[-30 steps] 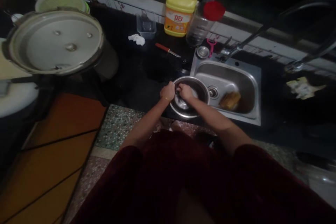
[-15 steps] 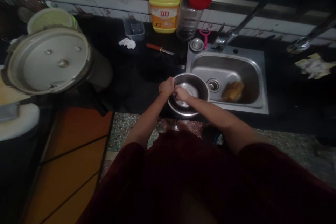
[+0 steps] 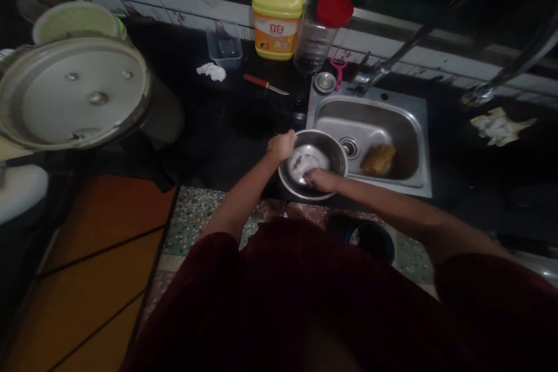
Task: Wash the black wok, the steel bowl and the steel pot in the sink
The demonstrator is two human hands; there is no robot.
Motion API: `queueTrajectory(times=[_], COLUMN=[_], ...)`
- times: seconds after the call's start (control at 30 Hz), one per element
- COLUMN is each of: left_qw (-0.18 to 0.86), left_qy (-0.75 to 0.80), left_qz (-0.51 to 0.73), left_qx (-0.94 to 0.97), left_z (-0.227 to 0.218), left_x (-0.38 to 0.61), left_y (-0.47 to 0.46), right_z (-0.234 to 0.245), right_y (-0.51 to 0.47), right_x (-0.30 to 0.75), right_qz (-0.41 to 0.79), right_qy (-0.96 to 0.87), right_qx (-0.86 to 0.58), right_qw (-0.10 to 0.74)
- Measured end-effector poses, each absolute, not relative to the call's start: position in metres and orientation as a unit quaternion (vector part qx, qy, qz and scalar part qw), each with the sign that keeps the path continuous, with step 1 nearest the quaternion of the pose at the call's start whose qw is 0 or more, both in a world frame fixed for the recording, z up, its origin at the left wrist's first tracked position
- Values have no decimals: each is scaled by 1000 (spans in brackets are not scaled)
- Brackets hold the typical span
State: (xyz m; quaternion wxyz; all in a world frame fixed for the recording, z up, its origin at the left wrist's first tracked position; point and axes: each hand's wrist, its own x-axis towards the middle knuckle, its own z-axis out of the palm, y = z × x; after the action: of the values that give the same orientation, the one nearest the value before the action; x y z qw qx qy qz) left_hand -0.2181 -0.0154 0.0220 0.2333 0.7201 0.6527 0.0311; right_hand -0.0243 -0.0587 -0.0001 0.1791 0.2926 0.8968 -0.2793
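Note:
A steel bowl (image 3: 333,151) sits at the left edge of the small steel sink (image 3: 414,145), partly on the dark counter. My left hand (image 3: 282,144) is closed over the bowl's left rim. My right hand (image 3: 320,179) lies inside the bowl at its near side, fingers curled and pressed against the inner wall; what is under them I cannot make out. A whitish patch shows on the bowl's bottom.
A brown sponge (image 3: 378,158) lies in the sink by the drain (image 3: 349,147). Behind stand a yellow detergent jug (image 3: 276,14), a red-lidded clear jar (image 3: 320,32), a pink peeler (image 3: 338,67) and a knife (image 3: 265,83). A big pot lid (image 3: 72,93) is at left; faucets (image 3: 436,29) arch over right.
My right hand slid from beside my left hand at the rim down to the bowl's near inner side. My left hand kept its hold on the rim. The view shifted slightly.

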Motion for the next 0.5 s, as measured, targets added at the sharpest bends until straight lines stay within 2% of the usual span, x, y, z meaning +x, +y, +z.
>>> queueTrajectory(times=[0.1,0.2,0.33,0.5], left_qw=[233,235,230,215], left_qy=[614,603,613,590], left_qz=[27,20,9,11], left_qx=[754,762,756,778], left_z=[25,24,22,21], left_x=[-212,-206,-208,-211], left_y=[-1,10,14,18], right_z=[5,-2,-13,-12], right_y=[-52,-41,-15,-6], right_x=[-11,-42,-76,-65], right_qz=[-263,-234,-155,-132], right_qy=[904,916,870,834], right_qx=[259,294,468,535], right_qw=[214,139,36,23])
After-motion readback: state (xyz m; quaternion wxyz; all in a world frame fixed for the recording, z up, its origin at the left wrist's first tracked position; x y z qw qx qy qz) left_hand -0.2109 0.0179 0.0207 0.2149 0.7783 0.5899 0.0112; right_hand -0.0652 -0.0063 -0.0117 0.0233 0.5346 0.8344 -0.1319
